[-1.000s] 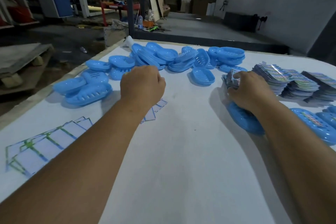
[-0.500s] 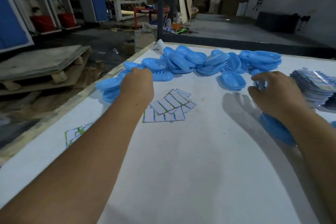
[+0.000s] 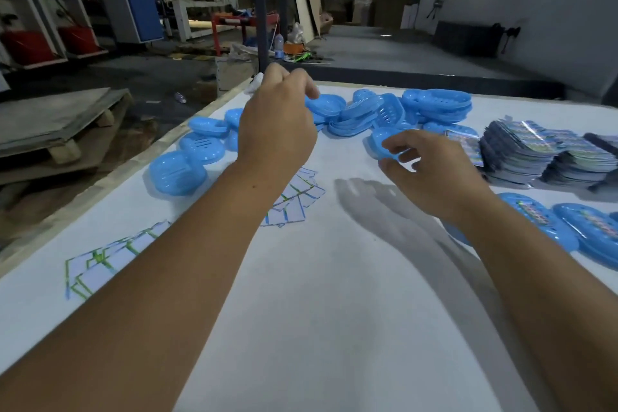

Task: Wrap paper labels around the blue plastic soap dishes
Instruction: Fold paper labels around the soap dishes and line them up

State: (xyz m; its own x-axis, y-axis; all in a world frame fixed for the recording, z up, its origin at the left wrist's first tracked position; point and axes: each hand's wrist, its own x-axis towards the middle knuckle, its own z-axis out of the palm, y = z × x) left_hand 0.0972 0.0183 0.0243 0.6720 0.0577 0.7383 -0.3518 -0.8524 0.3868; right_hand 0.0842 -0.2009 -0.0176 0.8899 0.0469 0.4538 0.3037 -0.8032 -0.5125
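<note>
Both hands hover over white tabletop (image 3: 334,328) among blue soap dishes and labels.
Pile of empty blue soap dishes (image 3: 384,110) along far edge, more loose ones (image 3: 177,172) at left; label stacks (image 3: 535,154) at right, two labelled dishes (image 3: 568,231) near them, loose white cards (image 3: 294,201) mid-table. Left hand (image 3: 274,130) grip: fingers curled at pile's dish (image 3: 326,105), cannot tell if grasping. Right hand (image 3: 431,170) grip released, fingers loosely bent above a single dish (image 3: 384,140).

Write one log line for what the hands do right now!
left hand: lifts blue plastic soap dish from pile | right hand: open, above table, holds nothing | wrapped dishes: at right
</note>
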